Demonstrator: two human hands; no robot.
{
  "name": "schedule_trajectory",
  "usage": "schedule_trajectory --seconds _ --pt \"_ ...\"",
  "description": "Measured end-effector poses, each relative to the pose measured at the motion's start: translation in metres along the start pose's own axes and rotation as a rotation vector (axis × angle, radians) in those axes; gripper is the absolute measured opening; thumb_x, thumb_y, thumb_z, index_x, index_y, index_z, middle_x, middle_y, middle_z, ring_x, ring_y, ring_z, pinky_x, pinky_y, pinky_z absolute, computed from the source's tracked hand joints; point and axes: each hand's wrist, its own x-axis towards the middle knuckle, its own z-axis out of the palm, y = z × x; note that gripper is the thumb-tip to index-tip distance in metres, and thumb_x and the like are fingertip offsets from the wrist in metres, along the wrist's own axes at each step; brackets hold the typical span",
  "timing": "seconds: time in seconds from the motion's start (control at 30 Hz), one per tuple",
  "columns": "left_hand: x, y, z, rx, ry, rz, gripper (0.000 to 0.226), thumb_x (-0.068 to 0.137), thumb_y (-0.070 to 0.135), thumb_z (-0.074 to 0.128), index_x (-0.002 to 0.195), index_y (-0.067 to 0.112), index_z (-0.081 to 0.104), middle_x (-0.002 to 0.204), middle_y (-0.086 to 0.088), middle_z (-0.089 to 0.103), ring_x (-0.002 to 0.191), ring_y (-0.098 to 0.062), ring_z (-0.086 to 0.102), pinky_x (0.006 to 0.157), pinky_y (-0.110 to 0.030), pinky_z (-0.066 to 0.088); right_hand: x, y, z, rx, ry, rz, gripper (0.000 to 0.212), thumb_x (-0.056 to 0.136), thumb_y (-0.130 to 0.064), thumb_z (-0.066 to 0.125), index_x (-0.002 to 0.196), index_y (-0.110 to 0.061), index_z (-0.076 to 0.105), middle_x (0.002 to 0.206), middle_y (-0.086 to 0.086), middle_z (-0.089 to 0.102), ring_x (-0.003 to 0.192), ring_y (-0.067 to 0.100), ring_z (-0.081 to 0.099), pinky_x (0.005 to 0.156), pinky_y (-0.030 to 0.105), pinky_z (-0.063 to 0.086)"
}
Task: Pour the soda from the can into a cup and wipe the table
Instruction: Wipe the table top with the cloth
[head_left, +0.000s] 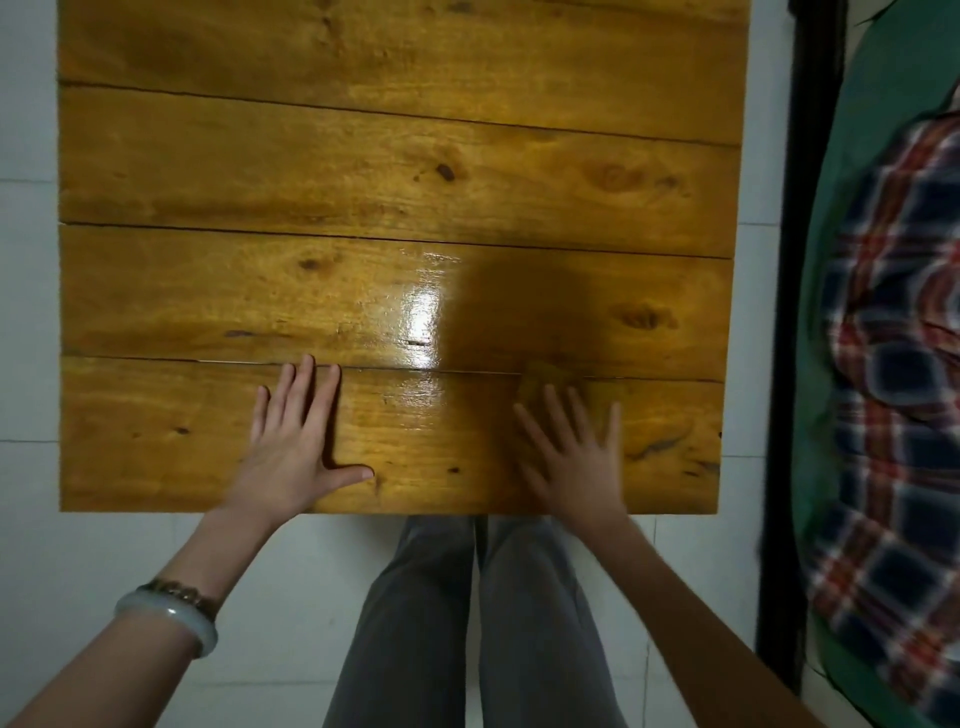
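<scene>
right hand: fingers straight and spread wide, palm down, pressing flat on a cloth. hand is blurred. it grips nothing; nothing is curled round the cloth.

cloth: tan, close to the wood colour, blurred, edges hard to make out. it lies on the table, near the table's near edge and toward its right side, partly under the right fingers, with its far end showing past the fingertips at the seam between the two nearest planks.

left hand: also wide, fingers straight and together, thumb stuck out sideways, palm flat on the table's nearest plank, left of centre, well apart from the right hand. wrist carries a pale bangle with a darker band just beside it.

table: four varnished wooden planks, knots visible. a glossy shine sits between the two hands, a little farther in from the near edge.

below the table's near edge: grey trousers. white floor tiles around the table. right of the table: a person in a plaid shirt.
</scene>
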Motion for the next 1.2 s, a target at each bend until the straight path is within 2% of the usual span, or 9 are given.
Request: schedule_trajectory --seconds 0.17,0.33,0.47,0.53,0.63,0.73,0.8,1.1,1.2 --pt "0.001 -0.001 0.001 -0.002 0.020 0.011 0.126 0.054 0.070 0.066 0.151 0.017 0.004 0.157 -0.010 -0.006 0.143 -0.024 -0.010 0.114 -0.048 -0.003 0.009 0.009 -0.011 0.084 -0.037 0.429 0.060 0.093 -0.059 0.007 0.147 -0.031 0.010 0.155 0.011 0.018 0.142 0.033 0.013 0.106 0.070 0.009" --pt "0.000 -0.001 0.000 -0.024 0.032 0.018 0.126 0.056 0.066 0.072 0.151 0.018 0.004 0.157 -0.009 -0.006 0.144 -0.025 -0.009 0.115 -0.048 -0.002 0.046 -0.105 -0.021 0.200 -0.063 0.147 0.065 0.091 -0.064 0.021 0.147 -0.033 0.017 0.155 0.010 0.021 0.141 0.033 0.017 0.107 0.068 0.006" --pt "-0.002 -0.002 -0.003 -0.055 0.050 0.042 0.118 0.063 0.058 0.075 0.151 0.017 0.006 0.158 -0.009 -0.003 0.144 -0.023 -0.009 0.116 -0.048 0.002 0.049 -0.118 -0.025 0.271 -0.052 -0.100 0.063 0.089 -0.062 0.035 0.143 -0.029 0.035 0.154 0.009 0.026 0.141 0.032 0.022 0.108 0.067 0.012" --pt "-0.005 0.002 -0.006 -0.125 0.079 0.060 0.106 0.071 0.056 0.069 0.150 0.016 0.010 0.158 -0.007 0.001 0.145 -0.022 -0.005 0.116 -0.046 0.003 0.039 -0.100 -0.034 0.472 0.076 -0.089 0.051 0.091 -0.051 0.042 0.131 -0.021 0.052 0.148 0.013 0.037 0.138 0.029 0.028 0.111 0.056 0.018" --pt "-0.008 0.023 -0.012 -0.274 0.153 0.093 0.080 0.084 0.051 0.053 0.148 0.014 0.023 0.154 -0.008 0.021 0.141 -0.024 0.018 0.113 -0.042 0.017 0.029 -0.070 -0.058 0.698 0.301 0.235 0.026 0.090 -0.027 0.054 0.107 -0.010 0.064 0.119 0.014 0.056 0.113 0.024 0.047 0.097 0.040 0.041" --pt "0.000 0.053 -0.014 -0.384 0.240 0.067 0.058 0.090 0.037 0.055 0.138 0.009 0.039 0.131 -0.011 0.049 0.120 -0.026 0.043 0.102 -0.039 0.036 0.036 -0.052 -0.069 0.794 0.151 0.631 0.021 0.090 -0.022 0.058 0.108 -0.010 0.060 0.109 0.007 0.054 0.103 0.020 0.049 0.090 0.033 0.042" --pt "0.009 0.070 -0.015 -0.469 0.255 -0.026 0.048 0.089 0.030 0.060 0.130 0.009 0.046 0.116 -0.010 0.056 0.109 -0.026 0.050 0.094 -0.037 0.041 0.046 -0.047 -0.069 0.832 0.003 0.714 0.027 0.090 -0.029 0.059 0.111 -0.013 0.058 0.108 0.002 0.056 0.101 0.016 0.051 0.088 0.029 0.044" --pt "0.015 0.078 -0.014 -0.644 0.112 -0.418 0.048 0.079 0.016 0.073 0.117 0.005 0.047 0.112 -0.014 0.057 0.103 -0.030 0.055 0.080 -0.033 0.041 0.064 -0.056 -0.076 0.937 -0.155 0.664 0.012 0.085 -0.016 0.062 0.096 -0.011 0.061 0.092 0.000 0.063 0.082 0.013 0.057 0.078 0.029 0.050" --pt "0.014 0.082 -0.018 -0.685 -0.031 -0.463 0.048 0.079 0.013 0.073 0.119 0.005 0.048 0.111 -0.012 0.061 0.105 -0.030 0.056 0.077 -0.029 0.038 0.063 -0.057 -0.085 1.035 -0.122 0.586 0.010 0.086 -0.013 0.060 0.092 -0.014 0.052 0.080 -0.004 0.055 0.068 0.007 0.051 0.063 0.015 0.043"
